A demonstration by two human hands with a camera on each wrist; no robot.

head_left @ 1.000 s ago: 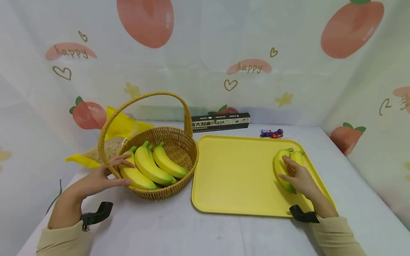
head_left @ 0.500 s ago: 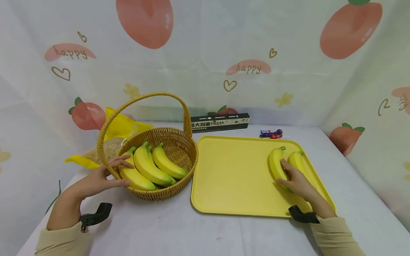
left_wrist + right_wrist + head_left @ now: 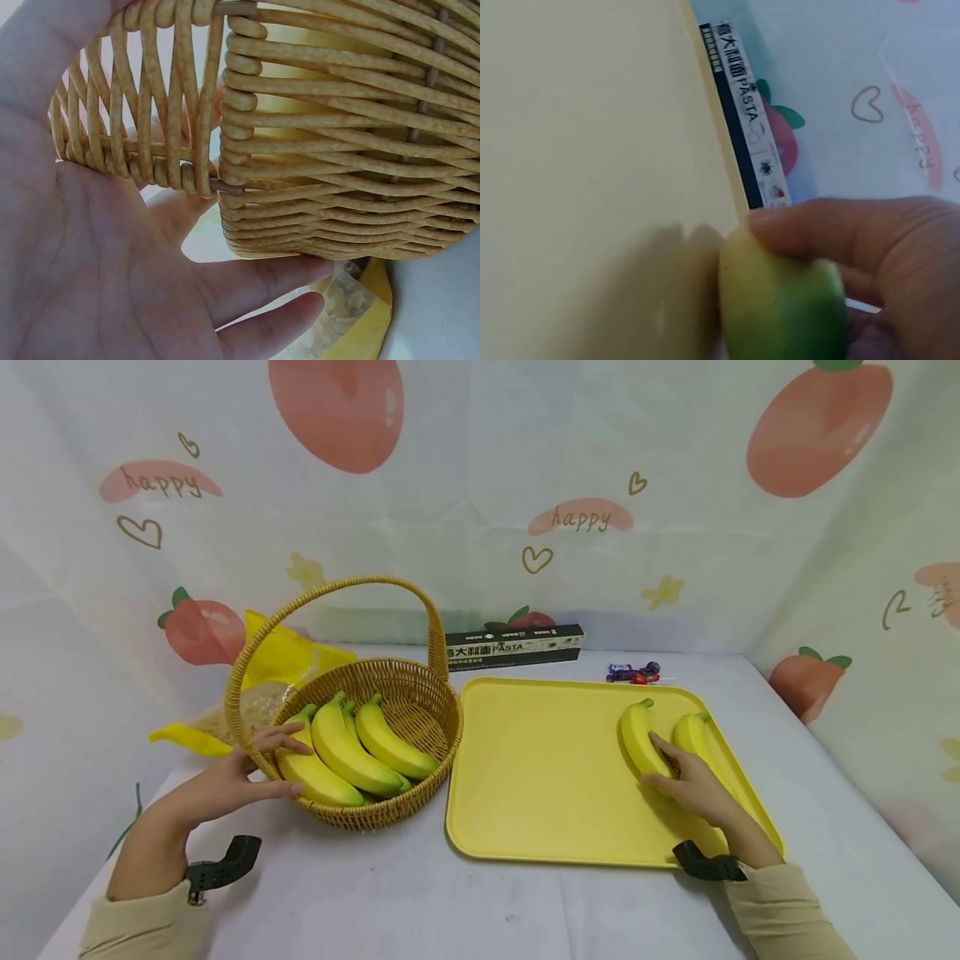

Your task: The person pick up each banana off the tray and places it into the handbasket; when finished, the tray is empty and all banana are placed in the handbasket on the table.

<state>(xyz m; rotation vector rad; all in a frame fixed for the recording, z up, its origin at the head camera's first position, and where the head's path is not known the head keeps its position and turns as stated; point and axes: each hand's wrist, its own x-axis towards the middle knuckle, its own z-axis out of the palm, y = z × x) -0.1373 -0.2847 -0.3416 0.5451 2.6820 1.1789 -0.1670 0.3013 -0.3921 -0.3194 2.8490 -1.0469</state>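
My left hand (image 3: 243, 779) grips the left side of a wicker basket (image 3: 375, 816) where its tall handle meets the rim. In the left wrist view, the palm (image 3: 105, 255) lies along the woven handle base, fingers reaching past it. Several bananas (image 3: 352, 756) lie inside, stems pointing away. My right hand (image 3: 693, 787) pinches a banana (image 3: 636, 735) between thumb and fingers over the right part of a yellow tray (image 3: 540, 777). Its green end (image 3: 810, 315) shows close up in the right wrist view. A second banana (image 3: 692, 735) lies on the tray to the right, partly hidden by the hand.
A black pasta box (image 3: 517, 647) stands behind the tray. Small wrapped candies (image 3: 633, 673) lie at the tray's far right edge. A yellow and clear bag (image 3: 258, 706) sits behind the basket. A printed cloth (image 3: 465, 485) hangs across the back.
My right hand has taken hold of the banana and shifted it left, away from the second banana. My left hand stays on the basket.
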